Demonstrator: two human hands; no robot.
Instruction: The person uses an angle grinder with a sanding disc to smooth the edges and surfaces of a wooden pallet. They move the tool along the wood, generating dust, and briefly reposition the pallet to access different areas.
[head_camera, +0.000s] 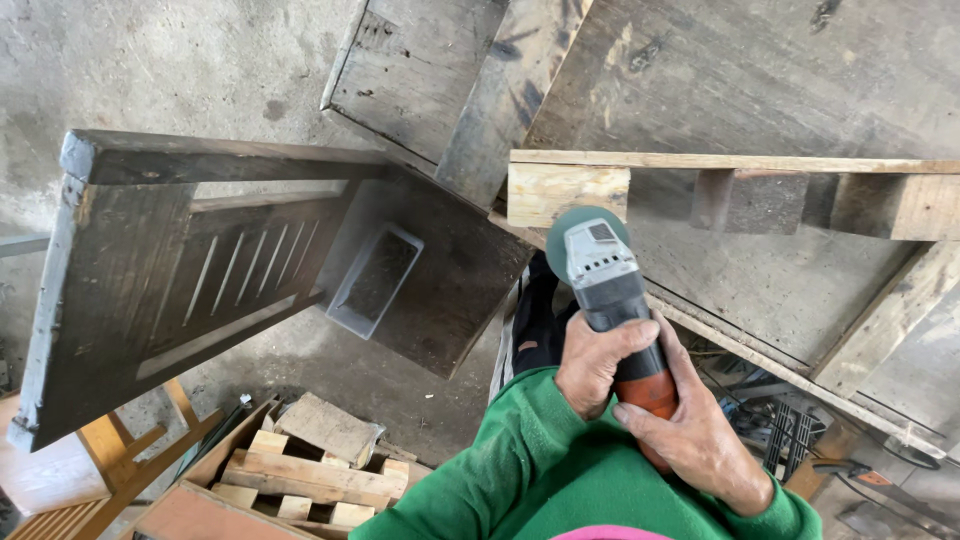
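- Pallet (760, 170): pale wood, fills the 1 to 3 o'clock part of the view; its top slat runs level from centre to the right edge, with three blocks under it
- Dark wooden panel (200, 260): at 9 o'clock, tilted, with a row of narrow slats cut through it and a rectangular recess near its right end
- Weathered planks (480, 80): at 12 o'clock, lying behind the pallet and the dark panel
- Green sleeves (520, 470): at 6 o'clock, covering both forearms
- Crate of cut wood blocks (300, 470): at 7 o'clock, on the concrete floor, well apart from the hands
- Angle grinder (610, 300): at centre, grey head and orange rear body, pointing toward 12 o'clock; its round disc sits against the leftmost pallet block (565, 192)
- Right hand (700, 440): at 5 o'clock; grip closed around the orange rear body of the grinder
- Left hand (600, 360): just below centre; grip wrapped over the grinder's dark middle section, touching the right hand's fingers
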